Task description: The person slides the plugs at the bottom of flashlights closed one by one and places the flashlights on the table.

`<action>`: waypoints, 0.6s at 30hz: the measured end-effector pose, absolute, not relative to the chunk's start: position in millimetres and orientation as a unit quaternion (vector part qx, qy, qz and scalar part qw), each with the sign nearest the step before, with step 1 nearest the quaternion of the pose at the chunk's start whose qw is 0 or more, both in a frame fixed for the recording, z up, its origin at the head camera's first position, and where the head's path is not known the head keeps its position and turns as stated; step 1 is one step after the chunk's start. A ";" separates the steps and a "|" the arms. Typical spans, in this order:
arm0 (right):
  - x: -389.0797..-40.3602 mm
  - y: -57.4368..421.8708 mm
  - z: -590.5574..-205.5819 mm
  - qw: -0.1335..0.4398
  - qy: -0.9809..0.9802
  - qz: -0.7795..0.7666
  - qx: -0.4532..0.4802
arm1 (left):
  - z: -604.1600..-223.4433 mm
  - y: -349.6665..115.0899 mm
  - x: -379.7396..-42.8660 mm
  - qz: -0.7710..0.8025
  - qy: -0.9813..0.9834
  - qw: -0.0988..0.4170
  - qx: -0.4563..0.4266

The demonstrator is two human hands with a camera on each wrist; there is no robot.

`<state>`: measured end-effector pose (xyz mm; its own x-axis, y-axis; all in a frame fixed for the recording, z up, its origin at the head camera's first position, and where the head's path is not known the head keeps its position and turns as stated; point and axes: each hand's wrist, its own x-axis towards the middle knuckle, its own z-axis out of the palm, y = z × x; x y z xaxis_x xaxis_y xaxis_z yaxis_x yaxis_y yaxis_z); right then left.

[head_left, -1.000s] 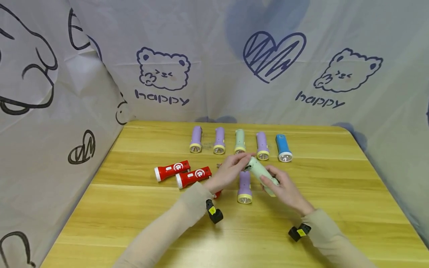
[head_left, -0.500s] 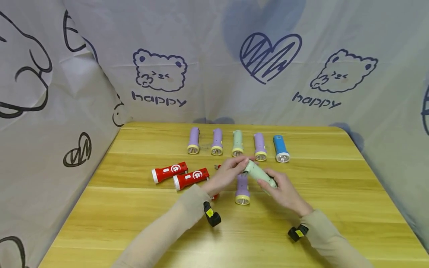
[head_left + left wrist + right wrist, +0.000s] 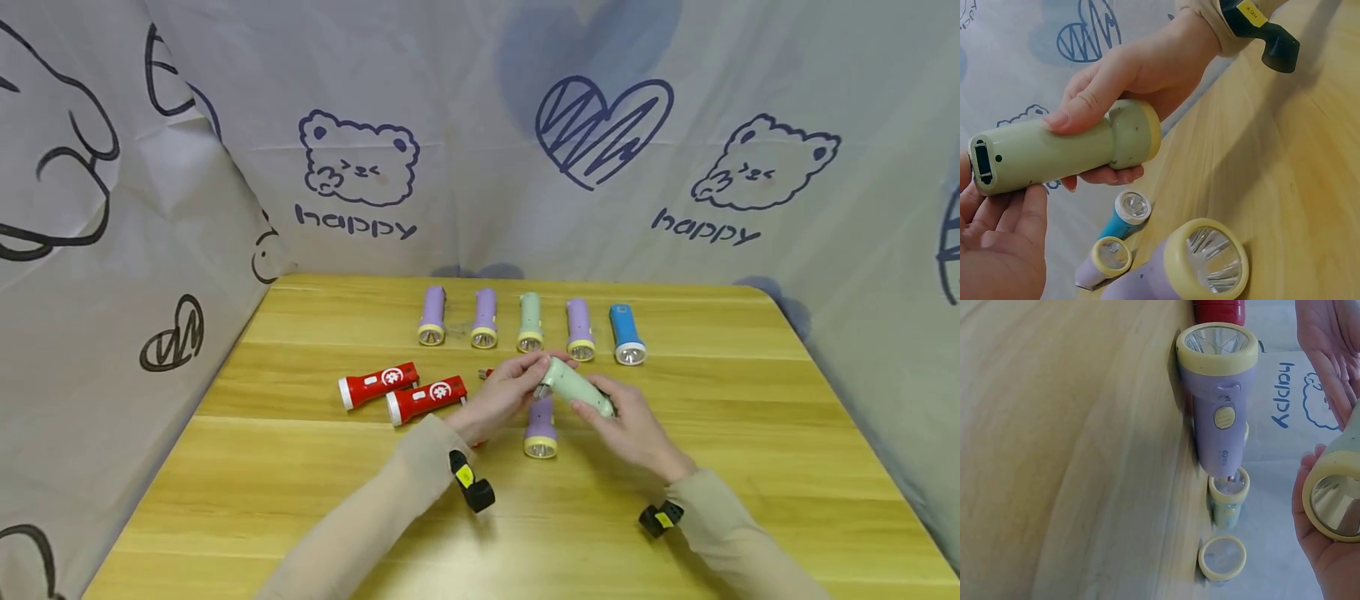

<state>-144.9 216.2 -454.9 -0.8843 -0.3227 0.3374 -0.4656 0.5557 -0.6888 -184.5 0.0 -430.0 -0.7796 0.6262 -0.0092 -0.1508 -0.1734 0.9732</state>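
Note:
A pale green flashlight [image 3: 576,388] is held tilted above the table between both hands. My right hand [image 3: 633,433] grips it near its yellow-rimmed head, the thumb lying along the body in the left wrist view. My left hand [image 3: 501,396] holds the tail end with its fingertips. That end has a dark slot [image 3: 984,164]. Small metal prongs show by the tail in the head view; whose they are I cannot tell. Beneath the held flashlight lies a purple flashlight [image 3: 540,435], its tail partly covered.
Along the back, purple flashlights [image 3: 432,312], a second green flashlight [image 3: 529,317] and a blue flashlight [image 3: 626,329] form a row, lenses toward me. Two red flashlights [image 3: 377,385] lie at left; another red piece shows behind my left hand. A printed cloth [image 3: 480,167] hangs behind the wooden table [image 3: 262,467].
The held green flashlight has turned to a flatter slant, with its tail shifting slightly left. Both hands keep hold of it and move a little with it.

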 end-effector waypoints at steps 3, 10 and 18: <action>-146.9 215.7 -456.6 0.090 -0.875 0.414 0.234 | -431.7 -1.0 -183.8 0.730 0.601 0.256 0.202; -147.1 215.2 -460.6 0.102 -0.873 0.411 0.240 | -436.7 -1.5 -183.7 0.735 0.597 0.256 0.193; -145.9 213.9 -461.6 0.111 -0.869 0.418 0.241 | -436.8 0.2 -183.0 0.740 0.588 0.255 0.206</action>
